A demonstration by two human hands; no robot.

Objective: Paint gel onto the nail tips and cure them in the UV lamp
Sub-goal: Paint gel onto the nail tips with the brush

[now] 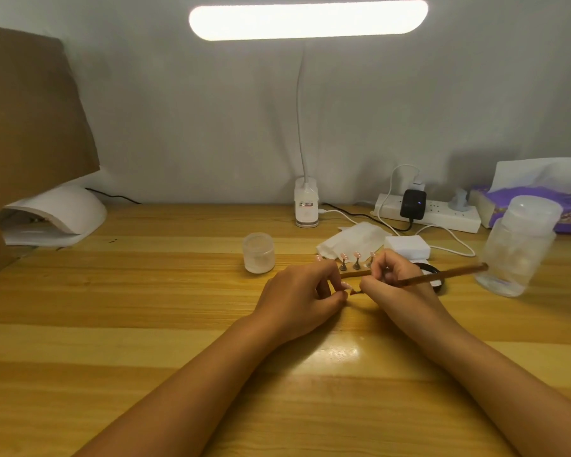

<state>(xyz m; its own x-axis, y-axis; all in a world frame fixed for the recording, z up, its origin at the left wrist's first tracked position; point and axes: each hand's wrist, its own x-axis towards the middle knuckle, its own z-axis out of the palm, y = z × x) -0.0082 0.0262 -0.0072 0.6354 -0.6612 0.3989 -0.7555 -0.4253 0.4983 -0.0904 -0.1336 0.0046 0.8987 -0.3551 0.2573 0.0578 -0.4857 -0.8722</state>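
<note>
Two hands meet near the middle of the wooden surface (145, 291), and from my remote seat I read the head view like this. The left hand (297, 291) has its fingers curled in, pinching a small pink nail tip (345, 285) at its fingertips. I cannot tell whether the tip sits on a stand. The right hand (393, 285) grips a thin brown brush (442, 275) like a pen. The bristle end points left and sits right at the held nail tip, while the handle slants up and to the right toward a clear plastic bottle (518, 245).

Just behind both hands a short row of other nail tips (356, 257) stands upright on small pegs along a wooden strip (353, 274), partly hidden by the knuckles. A small frosted jar (258, 252) stands to the left of that row, near the left hand but apart from it. Behind the row lie folded white wipes (353, 239) and a white block (407, 246).

The white domed UV lamp (56, 212) sits far off at the back left, well apart from both hands, under the edge of a cardboard sheet (30, 127). A clip-on desk lamp (307, 19) glows overhead. A power strip (442, 216) and a purple tissue pack (541, 206) lie along the back right.
</note>
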